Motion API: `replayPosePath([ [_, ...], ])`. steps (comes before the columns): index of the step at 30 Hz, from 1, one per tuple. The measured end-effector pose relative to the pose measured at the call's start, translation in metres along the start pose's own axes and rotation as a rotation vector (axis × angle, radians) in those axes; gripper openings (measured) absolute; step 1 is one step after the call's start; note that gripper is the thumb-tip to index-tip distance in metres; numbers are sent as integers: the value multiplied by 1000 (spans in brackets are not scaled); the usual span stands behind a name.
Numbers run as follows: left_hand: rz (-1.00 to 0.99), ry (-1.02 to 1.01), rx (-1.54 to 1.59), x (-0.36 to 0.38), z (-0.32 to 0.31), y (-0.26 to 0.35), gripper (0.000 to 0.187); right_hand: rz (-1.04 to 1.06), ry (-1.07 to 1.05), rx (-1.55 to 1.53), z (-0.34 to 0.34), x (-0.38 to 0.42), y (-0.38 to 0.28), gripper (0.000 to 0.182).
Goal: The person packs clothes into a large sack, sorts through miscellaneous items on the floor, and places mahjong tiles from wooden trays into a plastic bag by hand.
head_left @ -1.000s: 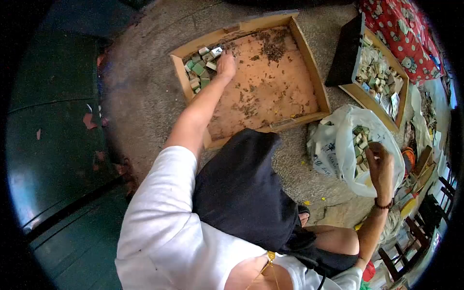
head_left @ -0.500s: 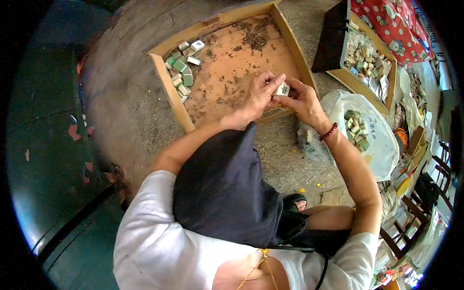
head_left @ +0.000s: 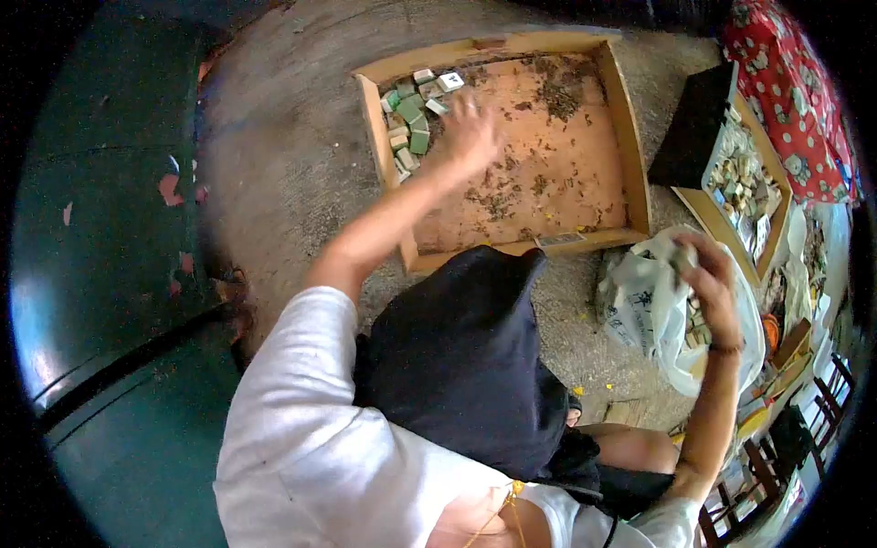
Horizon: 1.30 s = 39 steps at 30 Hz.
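Observation:
My left hand [head_left: 470, 142] is over the shallow wooden tray [head_left: 642, 196], just right of a cluster of green-backed mahjong tiles [head_left: 411, 110]. Its fingers are blurred but look spread, with nothing visible in them. One white-faced tile [head_left: 450, 81] lies face up at the far end of that cluster. My right hand [head_left: 717, 283] is above the white plastic bag [head_left: 735, 365], fingers closed on a mahjong tile [head_left: 681, 258] that motion blurs. More tiles [head_left: 696, 324] show inside the bag, partly hidden by the hand.
Dark debris [head_left: 559, 96] is scattered over the tray floor. At right stands a wooden box [head_left: 703, 215] full of tiles, with a black panel [head_left: 692, 128] beside it. A red patterned cloth [head_left: 786, 91] lies behind. Dark fabric [head_left: 457, 347] covers my lap.
My hands, together around a tile over the tray before, have parted. The left moved leftward to the tile cluster; the right carried the tile to the bag. The view has shifted.

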State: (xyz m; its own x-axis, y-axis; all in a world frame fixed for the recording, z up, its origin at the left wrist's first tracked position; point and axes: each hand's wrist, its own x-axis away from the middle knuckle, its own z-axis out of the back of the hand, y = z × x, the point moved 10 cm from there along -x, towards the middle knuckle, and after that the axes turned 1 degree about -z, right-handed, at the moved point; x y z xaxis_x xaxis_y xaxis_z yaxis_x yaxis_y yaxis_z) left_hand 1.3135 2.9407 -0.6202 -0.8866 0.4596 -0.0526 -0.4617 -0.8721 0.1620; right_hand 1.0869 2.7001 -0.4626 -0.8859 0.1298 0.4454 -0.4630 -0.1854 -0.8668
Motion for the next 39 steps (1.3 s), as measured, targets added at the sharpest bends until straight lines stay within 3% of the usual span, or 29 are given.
replayPosePath([
  [1,55,92,29,-15,-3,-33,58,44,-17,114,21,14,4,33],
  [3,178,27,4,-36,1,-79,65,-169,7,370,55,46,32,35],
  [5,205,-5,-4,-45,-4,-95,69,-366,-28,501,63,72,53,39],
  [6,209,-15,18,-45,-8,-96,69,-337,40,689,68,80,45,46],
  [9,221,121,-32,-41,-4,-95,63,-390,170,601,71,83,52,52],
  [12,145,115,-18,-37,-2,-84,43,-250,178,581,56,65,36,46],
  [15,-133,34,-39,-8,-4,-33,43,-164,165,536,40,48,25,40],
  [17,-190,-304,198,16,-38,-14,43,-119,95,454,27,41,25,36],
  [18,-288,-239,260,28,-43,-7,51,-87,97,498,23,38,22,35],
  [19,-289,-242,265,34,-39,-4,51,-92,98,500,20,36,20,35],
  [21,-279,-7,-85,35,-7,-2,64,-85,108,609,13,29,14,36],
  [22,-111,-79,-19,26,-23,-24,74,-43,126,671,8,24,9,35],
  [23,-114,-79,-15,20,-28,-29,74,51,109,834,-6,19,-12,33],
  [25,64,-2,80,10,-27,-59,80,236,181,1160,-24,6,-19,36],
  [27,69,12,73,2,-27,-63,73,197,108,1202,-56,-17,-22,38],
  [29,-8,-118,169,-1,-40,-53,56,329,-170,1165,-120,-57,0,36],
  [30,-129,-103,202,6,-39,-38,41,354,-217,1027,-140,-74,1,46],
  [32,-160,-166,219,24,-34,-18,38,221,-225,1080,-169,-114,20,64],
  [33,-184,-234,232,36,-37,-6,36,281,-118,1065,-179,-128,22,71],
  [34,-205,-171,255,44,-30,1,30,341,-9,1047,-189,-138,25,79],
  [37,-321,-130,229,60,-21,13,32,385,124,1033,-219,-152,36,82],
  [39,-335,-150,175,64,-21,13,36,361,72,1052,-236,-154,50,77],
])
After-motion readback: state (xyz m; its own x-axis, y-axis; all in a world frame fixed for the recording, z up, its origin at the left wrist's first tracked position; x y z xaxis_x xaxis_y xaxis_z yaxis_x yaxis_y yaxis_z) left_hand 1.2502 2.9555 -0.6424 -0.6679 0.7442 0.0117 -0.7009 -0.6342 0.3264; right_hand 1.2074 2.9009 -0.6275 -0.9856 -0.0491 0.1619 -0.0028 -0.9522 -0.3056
